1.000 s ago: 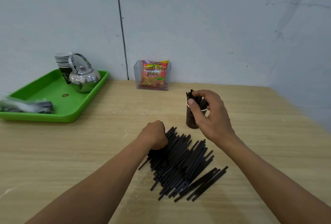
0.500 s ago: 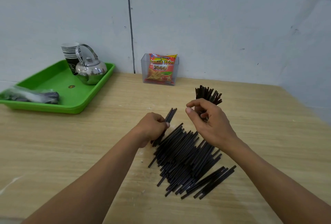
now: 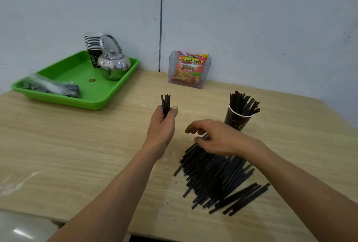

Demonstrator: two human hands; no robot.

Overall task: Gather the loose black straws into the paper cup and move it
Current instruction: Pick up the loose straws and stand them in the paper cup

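Observation:
A pile of loose black straws (image 3: 217, 176) lies on the wooden table in front of me. My left hand (image 3: 161, 125) is raised above the table and grips a small upright bundle of black straws (image 3: 165, 103). My right hand (image 3: 215, 138) hovers over the far end of the pile, fingers curled, pinching the tip of a straw there. Behind it stands the dark paper cup (image 3: 237, 120), with several straws sticking out of its top.
A green tray (image 3: 81, 94) at the back left holds a steel kettle (image 3: 113, 65), a stack of paper cups (image 3: 93, 48) and a plastic bag. A clear holder with a snack packet (image 3: 190, 69) stands by the wall. The table's front edge runs just below the pile.
My left hand has lifted a few straws off the pile and turned them upright. My right hand has left the cup and come down onto the pile.

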